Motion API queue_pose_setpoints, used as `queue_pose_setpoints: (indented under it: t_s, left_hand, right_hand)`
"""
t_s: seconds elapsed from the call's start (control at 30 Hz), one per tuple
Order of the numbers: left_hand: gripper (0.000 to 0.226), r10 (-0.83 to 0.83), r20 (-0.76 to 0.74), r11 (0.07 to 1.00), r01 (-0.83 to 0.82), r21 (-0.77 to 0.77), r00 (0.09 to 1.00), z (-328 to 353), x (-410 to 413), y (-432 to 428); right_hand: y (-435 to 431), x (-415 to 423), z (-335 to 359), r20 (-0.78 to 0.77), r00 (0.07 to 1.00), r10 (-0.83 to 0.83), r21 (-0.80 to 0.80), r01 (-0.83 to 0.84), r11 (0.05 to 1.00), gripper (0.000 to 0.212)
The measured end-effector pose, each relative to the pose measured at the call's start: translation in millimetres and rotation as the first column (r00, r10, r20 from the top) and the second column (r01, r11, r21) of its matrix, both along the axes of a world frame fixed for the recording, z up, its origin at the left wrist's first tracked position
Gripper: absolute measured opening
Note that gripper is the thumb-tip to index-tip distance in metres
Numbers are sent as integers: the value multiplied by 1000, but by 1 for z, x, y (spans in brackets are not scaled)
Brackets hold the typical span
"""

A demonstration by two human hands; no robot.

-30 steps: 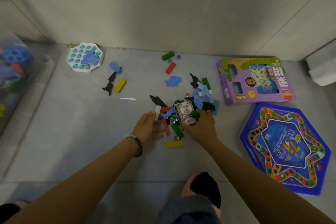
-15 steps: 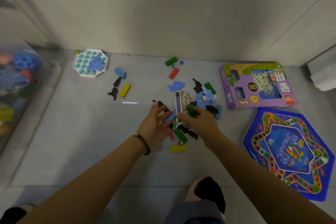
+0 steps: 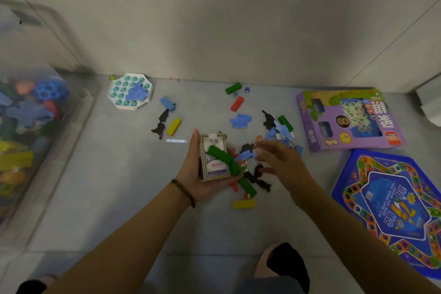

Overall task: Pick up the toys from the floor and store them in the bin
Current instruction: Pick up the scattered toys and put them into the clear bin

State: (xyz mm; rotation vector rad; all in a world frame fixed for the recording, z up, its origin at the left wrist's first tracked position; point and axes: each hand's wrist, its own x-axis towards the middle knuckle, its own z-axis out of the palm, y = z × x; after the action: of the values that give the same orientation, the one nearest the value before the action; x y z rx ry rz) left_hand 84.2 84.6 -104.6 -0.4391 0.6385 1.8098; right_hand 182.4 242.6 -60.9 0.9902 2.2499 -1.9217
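Left hand (image 3: 200,181) was palm up above the floor (image 3: 114,174), thumb and fingers curled round a card box (image 3: 213,167) held upright in the palm. A green block (image 3: 222,156) lay slantwise across the face of the box. A beaded bracelet (image 3: 183,192) sat on the left wrist. Right hand (image 3: 281,162) was just beside the left but apart from it, fingers spread and holding nothing; it was blurred. It hovered over a loose heap of toys on the floor: black flat pieces (image 3: 259,178), blue flat pieces (image 3: 281,130), another green block (image 3: 249,187) and a yellow block (image 3: 243,204) nearest the person. Farther off lay a red block (image 3: 237,104), a blue shirt-shaped piece (image 3: 240,120), a second yellow block (image 3: 173,126) beside more black pieces, and a green block by the wall (image 3: 233,87). A white tray with teal pegs (image 3: 119,95) sat near the wall, a blue piece resting on it. The clear bin (image 3: 82,105) stood at far left, well apart from the hands, with coloured toys showing through its wall. On the right lay a purple game box (image 3: 317,131) and, nearer, a blue star-patterned game board (image 3: 393,210).
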Motion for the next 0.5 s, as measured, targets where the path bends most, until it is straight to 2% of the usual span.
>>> queue_pose_setpoints:
  t_s: [0.07,0.17,0.33,0.4,0.5]
  left_hand:
    - [68,12,-25,1000,-11,13,1000,4,-4,-1]
    - [71,35,-27,998,-34,48,999,5,-13,-3]
    - [73,26,-10,997,-25,80,1000,-1,-18,-19]
    - [74,35,9,998,-36,59,999,-6,-14,-27]
    - [73,44,10,998,-44,33,999,-10,-10,-36]
  right_hand:
    - [21,7,-4,18,995,-98,-8,98,995,15]
    - [40,16,-17,63,985,-163,-5,164,986,17]
    - [22,19,-46,193,981,-32,76,17,997,30]
    - [10,12,-56,184,982,-51,111,31,993,37]
    - [-1,-7,-66,138,988,-64,179,39,983,58]
